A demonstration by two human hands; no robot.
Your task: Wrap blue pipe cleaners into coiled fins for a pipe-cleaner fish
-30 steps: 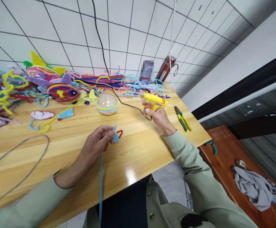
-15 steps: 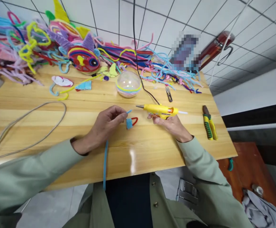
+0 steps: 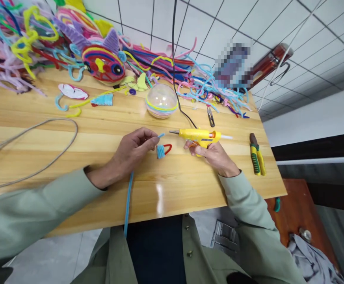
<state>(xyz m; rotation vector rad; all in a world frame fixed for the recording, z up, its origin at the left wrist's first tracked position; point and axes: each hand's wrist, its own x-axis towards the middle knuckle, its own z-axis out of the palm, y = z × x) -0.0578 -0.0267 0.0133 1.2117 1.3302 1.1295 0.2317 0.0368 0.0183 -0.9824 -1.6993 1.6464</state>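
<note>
From my remote seat, going left to right, I see a loop of thin grey cable (image 3: 76,130) on the pale wooden tabletop (image 3: 186,189), then a small flat light-blue wrapped piece with red at one corner (image 3: 103,99). Next comes my left hand (image 3: 136,149), its thumb and fingers pinched around a light-blue fuzzy pipe cleaner (image 3: 128,203); a short end pokes out rightward past the fingertips and a long tail drops toward the table's near edge. Just beside those fingertips is a small light-blue wound piece with a red loop (image 3: 160,152); I can't tell whether the fingers grip it too. My right hand (image 3: 217,157) is curled around the handle of a yellow plastic glue gun (image 3: 200,136). The gun's long axis runs crosswise, its metal nozzle (image 3: 174,132) aimed left, near but apart from the short blue end. The wound piece lies left of and nearer me than the nozzle, closer to the left hand. I count one glue gun, one clear round ball banded with colour (image 3: 161,98), one pair of green-and-yellow-handled pliers (image 3: 257,156), one small pair of snips (image 3: 210,117) and two wrapped light-blue pieces.
</note>
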